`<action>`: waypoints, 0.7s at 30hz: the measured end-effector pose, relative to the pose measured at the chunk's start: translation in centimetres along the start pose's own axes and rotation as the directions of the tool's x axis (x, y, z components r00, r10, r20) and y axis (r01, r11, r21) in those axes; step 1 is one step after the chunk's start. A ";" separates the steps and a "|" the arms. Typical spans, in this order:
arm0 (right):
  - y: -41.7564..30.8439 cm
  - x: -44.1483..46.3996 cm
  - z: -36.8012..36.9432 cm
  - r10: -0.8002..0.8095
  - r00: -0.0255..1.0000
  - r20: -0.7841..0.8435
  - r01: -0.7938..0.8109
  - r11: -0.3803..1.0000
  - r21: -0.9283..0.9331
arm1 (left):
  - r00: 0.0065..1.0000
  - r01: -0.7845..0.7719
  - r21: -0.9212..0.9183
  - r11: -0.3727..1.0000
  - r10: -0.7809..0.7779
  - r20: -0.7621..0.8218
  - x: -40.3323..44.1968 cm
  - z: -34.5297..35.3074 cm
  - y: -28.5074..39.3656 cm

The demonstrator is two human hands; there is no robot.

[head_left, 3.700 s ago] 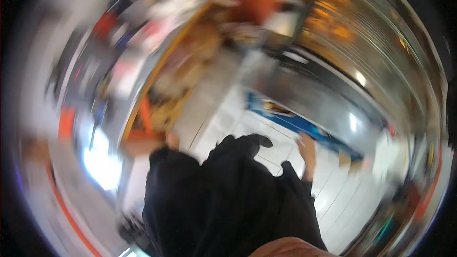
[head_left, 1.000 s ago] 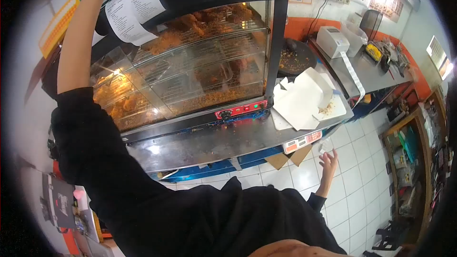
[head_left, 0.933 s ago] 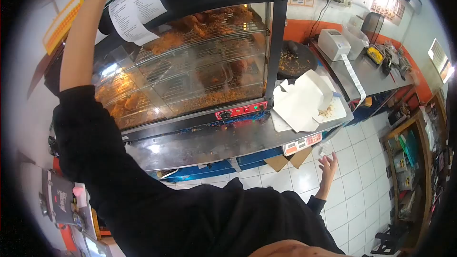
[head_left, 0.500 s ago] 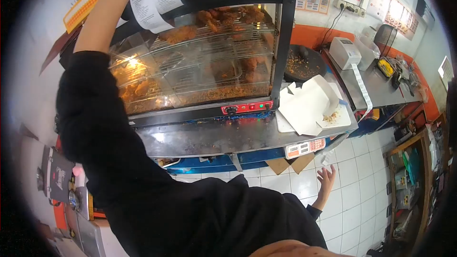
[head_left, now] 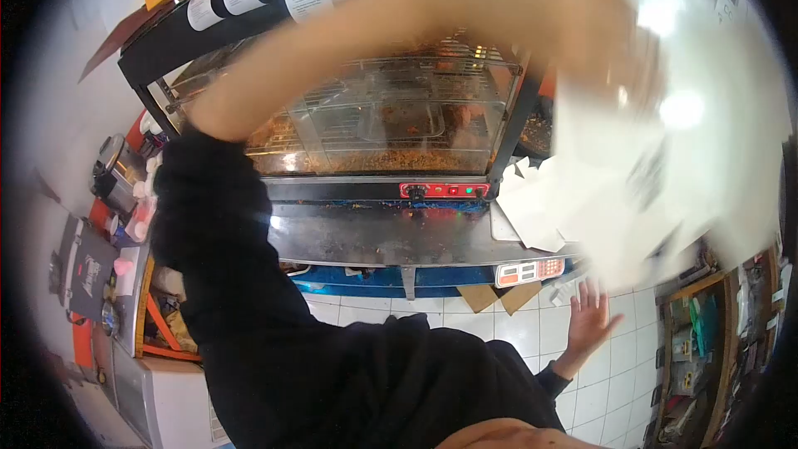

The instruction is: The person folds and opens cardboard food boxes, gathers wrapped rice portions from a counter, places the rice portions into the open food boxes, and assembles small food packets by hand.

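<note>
My left arm stretches across in front of the glass food warmer point(head_left: 366, 116). My left hand point(head_left: 619, 58), smeared by motion, grips a large white plastic bag point(head_left: 615, 183) with faint grey marks and shiny spots. The bag hangs down at the right and hides much of what lies behind it. Below it, my right hand point(head_left: 588, 320) is held low over the tiled floor with its fingers spread and nothing in it. An open white cardboard box point(head_left: 532, 208) lies on the counter, partly covered by the bag.
A metal counter point(head_left: 341, 233) runs below the warmer. Under its edge is a red and white device with buttons point(head_left: 529, 272), near brown cardboard flaps point(head_left: 478, 298). Wooden shelves point(head_left: 723, 316) stand at the right, and a dark case point(head_left: 87, 270) at the left.
My left hand has come down from above the warmer and swung right with the white bag, which now covers the right side. My right hand has turned and spread its fingers. The view has shifted.
</note>
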State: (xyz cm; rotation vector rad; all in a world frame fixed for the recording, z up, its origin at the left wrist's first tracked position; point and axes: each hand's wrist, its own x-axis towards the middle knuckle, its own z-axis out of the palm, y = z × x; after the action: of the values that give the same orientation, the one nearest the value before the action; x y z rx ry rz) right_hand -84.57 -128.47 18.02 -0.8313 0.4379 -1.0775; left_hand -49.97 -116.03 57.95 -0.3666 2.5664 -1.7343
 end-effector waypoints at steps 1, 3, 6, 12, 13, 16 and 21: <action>-0.3 0.6 -0.1 -0.052 0.997 0.057 0.035 0.962 0.269 | 0.996 -0.087 -0.170 0.982 0.091 0.018 1.5 2.1 4.2; -0.6 1.5 0.0 -0.137 0.985 0.108 0.061 0.851 0.522 | 0.966 -0.142 -0.248 0.958 0.080 -0.244 2.1 6.2 11.6; -0.7 0.3 -0.9 -0.072 0.995 -0.072 0.087 0.969 0.230 | 0.954 -0.019 -0.467 0.884 -0.123 -0.272 0.3 7.1 18.0; -0.1 0.9 1.7 0.064 0.997 0.038 -0.048 0.940 -0.337 | 0.965 0.261 -0.613 0.746 -0.194 0.174 -5.4 7.6 25.6; 0.2 1.5 3.3 0.064 0.977 0.201 0.021 0.918 -0.396 | 0.966 0.258 -0.617 0.743 -0.189 0.176 -5.9 6.8 25.4; 3.6 1.3 8.3 -0.094 0.979 0.182 0.153 0.925 -0.348 | 0.284 0.956 -0.280 -0.090 0.033 0.958 -7.0 5.9 25.7; 12.7 -1.2 14.9 -0.487 0.718 0.497 0.680 0.342 -0.648 | -0.129 -0.589 -0.444 -0.675 -0.464 0.876 1.3 5.2 34.4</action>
State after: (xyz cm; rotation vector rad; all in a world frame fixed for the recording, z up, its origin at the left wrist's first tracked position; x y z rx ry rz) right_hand -67.40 -118.97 17.45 -2.0647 0.4417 -1.4474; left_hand -56.65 -108.84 24.53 0.6591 -0.5556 -1.1199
